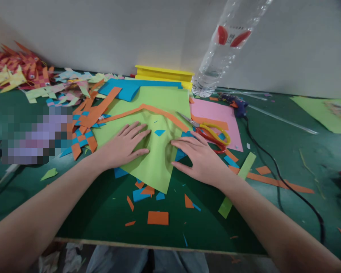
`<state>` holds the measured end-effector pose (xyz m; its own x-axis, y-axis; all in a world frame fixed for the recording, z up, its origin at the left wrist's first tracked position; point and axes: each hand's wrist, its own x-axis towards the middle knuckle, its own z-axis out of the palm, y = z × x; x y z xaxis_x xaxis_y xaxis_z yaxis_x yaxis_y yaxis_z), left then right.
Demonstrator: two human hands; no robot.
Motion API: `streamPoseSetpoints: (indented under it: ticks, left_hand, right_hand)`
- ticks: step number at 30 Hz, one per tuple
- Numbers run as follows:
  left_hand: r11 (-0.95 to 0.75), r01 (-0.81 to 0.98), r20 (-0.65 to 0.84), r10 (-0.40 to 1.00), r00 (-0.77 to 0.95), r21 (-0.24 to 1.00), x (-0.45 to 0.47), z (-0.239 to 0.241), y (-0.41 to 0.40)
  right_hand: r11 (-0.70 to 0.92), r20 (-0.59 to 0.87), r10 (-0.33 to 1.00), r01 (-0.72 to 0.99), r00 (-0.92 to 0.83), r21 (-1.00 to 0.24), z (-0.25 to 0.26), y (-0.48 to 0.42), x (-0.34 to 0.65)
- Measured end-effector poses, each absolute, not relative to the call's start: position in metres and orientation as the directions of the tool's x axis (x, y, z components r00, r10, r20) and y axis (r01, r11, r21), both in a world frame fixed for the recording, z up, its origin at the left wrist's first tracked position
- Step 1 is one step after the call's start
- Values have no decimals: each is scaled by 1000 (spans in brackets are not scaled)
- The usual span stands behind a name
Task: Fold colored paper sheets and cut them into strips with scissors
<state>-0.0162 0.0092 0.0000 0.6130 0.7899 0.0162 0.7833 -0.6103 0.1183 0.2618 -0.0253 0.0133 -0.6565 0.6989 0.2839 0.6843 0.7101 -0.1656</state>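
My left hand (123, 146) lies flat with its fingers spread on a light green paper sheet (156, 167) in the middle of the green table (102, 212). My right hand (199, 155) rests beside it, fingers stretched out, pressing the same sheet's right side. Both hands hold nothing. A long orange paper strip (159, 112) lies bent across the green paper just beyond my fingers. Small blue scraps (159, 132) sit on and under the sheet.
Scissors with red and yellow handles (213, 134) lie on pink paper (216, 113) right of my right hand. A clear plastic bottle (221, 49), a glue gun (234, 102) with black cable (272, 167), yellow (165, 72) and blue paper (127, 89), woven pieces (82, 132) and scraps surround them.
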Motion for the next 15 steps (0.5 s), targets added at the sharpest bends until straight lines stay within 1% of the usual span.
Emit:
streamPoseSetpoints:
  ticks: [9, 12, 15]
  left_hand:
    - [-623, 744, -9, 765, 644, 241, -12, 8, 5]
    - [-633, 735, -8, 756, 654, 242, -11, 8, 5]
    - [-646, 731, -6, 748, 663, 218, -12, 7, 5]
  right_hand:
    - [720, 209, 692, 680, -691, -135, 9, -27, 259]
    - [723, 200, 689, 680, -697, -122, 8, -27, 259]
    - [718, 195, 693, 687, -694, -109, 8, -27, 259]
